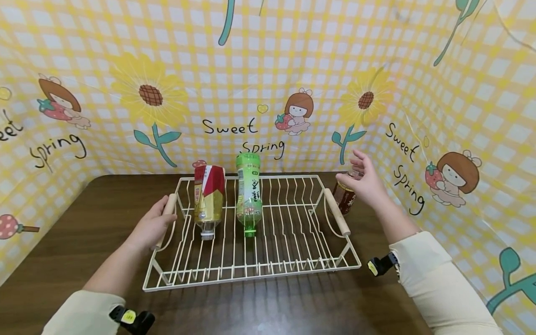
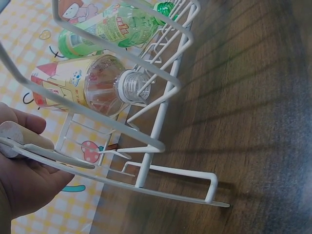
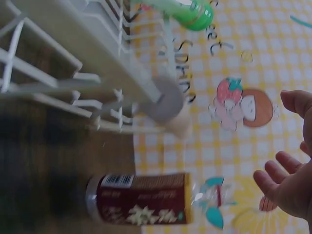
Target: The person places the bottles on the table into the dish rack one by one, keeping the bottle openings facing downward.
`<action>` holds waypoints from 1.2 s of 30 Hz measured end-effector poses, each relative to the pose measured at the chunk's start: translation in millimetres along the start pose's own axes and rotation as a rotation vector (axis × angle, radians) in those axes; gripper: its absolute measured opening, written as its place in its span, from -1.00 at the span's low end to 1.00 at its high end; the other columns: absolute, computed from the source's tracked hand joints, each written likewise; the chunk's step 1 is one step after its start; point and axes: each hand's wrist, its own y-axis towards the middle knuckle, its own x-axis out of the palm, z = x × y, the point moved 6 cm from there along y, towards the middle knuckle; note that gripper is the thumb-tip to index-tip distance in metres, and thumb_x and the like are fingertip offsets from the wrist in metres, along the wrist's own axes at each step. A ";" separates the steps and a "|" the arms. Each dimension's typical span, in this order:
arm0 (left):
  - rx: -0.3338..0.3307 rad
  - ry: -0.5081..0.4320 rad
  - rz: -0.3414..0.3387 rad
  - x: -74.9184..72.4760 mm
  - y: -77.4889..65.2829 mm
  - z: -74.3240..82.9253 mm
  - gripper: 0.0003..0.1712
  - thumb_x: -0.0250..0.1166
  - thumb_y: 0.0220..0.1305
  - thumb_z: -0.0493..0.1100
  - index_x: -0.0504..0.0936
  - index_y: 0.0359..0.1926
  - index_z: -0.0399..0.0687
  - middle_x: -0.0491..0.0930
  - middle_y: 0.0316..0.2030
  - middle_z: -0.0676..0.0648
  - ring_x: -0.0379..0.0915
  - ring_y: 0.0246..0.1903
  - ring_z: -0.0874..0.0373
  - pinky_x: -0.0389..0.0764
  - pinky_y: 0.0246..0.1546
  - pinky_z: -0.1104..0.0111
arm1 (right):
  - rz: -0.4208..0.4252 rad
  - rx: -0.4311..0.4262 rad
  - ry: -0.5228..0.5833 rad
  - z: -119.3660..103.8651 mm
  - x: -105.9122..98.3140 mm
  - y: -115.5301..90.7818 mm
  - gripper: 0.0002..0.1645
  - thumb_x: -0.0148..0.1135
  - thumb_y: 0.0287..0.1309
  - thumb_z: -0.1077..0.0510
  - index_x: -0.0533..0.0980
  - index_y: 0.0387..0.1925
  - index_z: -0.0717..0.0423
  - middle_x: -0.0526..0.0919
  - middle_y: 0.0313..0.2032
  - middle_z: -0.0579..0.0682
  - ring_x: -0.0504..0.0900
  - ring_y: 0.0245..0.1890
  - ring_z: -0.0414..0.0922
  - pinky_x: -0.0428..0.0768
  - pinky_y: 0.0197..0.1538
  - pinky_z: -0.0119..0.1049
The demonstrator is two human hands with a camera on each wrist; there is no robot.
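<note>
My left hand [image 1: 154, 224] grips the wooden handle [image 1: 169, 205] at the left end of a cream wire dish rack [image 1: 259, 265]. Inside the rack, two plastic bottles lean cap-down: one with a red and gold label [image 1: 209, 190], the other a green bottle [image 1: 249, 186]. Beyond the right wooden handle [image 1: 336, 211], a brown-labelled bottle [image 3: 146, 197] stands upright on the table. My right hand [image 1: 364, 184] is beside its top with the fingers spread. The right wrist view shows a gap between those fingers and the bottle's neck.
The rack stands on a dark wood table [image 1: 268, 309]. A yellow checked cloth [image 1: 234, 83] with printed flowers and figures hangs behind the table and along its right side. Black wrist cameras sit on both forearms.
</note>
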 end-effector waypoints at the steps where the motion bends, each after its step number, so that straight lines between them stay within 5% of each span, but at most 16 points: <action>1: 0.000 0.001 0.001 0.0 0.0 0.1 -0.13 -0.08 0.44 -0.28 -0.48 0.48 -0.35 -0.39 0.48 -0.48 -0.32 0.46 -0.41 -0.09 0.44 -0.19 | 0.020 -0.005 -0.009 4.0 -2.5 -1.1 0.07 0.30 0.22 0.08 -0.15 0.55 0.07 0.11 0.44 0.31 0.13 0.43 0.26 0.21 0.43 0.14; 11: -0.003 0.001 0.004 -0.8 -0.5 2.2 -0.13 -0.09 0.44 -0.28 -0.48 0.48 -0.36 -0.39 0.48 -0.49 -0.32 0.46 -0.41 -0.09 0.44 -0.19 | 0.154 0.038 -0.089 55.1 -15.0 0.0 0.12 0.36 0.13 0.11 -0.11 0.53 0.14 0.10 0.43 0.39 0.12 0.41 0.34 0.17 0.41 0.24; 19: 0.006 -0.016 0.000 -0.2 -1.1 2.1 -0.13 -0.09 0.45 -0.29 -0.49 0.48 -0.36 -0.41 0.48 -0.48 -0.35 0.46 -0.41 -0.12 0.44 -0.19 | 0.166 0.132 -0.117 97.0 -5.4 3.1 0.19 0.40 0.11 0.08 -0.16 0.54 0.16 0.07 0.43 0.42 0.11 0.43 0.34 0.13 0.44 0.19; 36: 0.008 -0.035 0.005 -0.2 2.0 -2.3 -0.13 -0.08 0.45 -0.29 -0.48 0.48 -0.34 -0.43 0.49 -0.43 -0.39 0.48 -0.37 -0.15 0.45 -0.17 | 0.218 0.196 -0.070 134.3 13.7 11.2 0.16 0.40 0.08 0.10 -0.12 0.52 0.11 0.14 0.40 0.40 0.18 0.39 0.30 0.23 0.39 0.19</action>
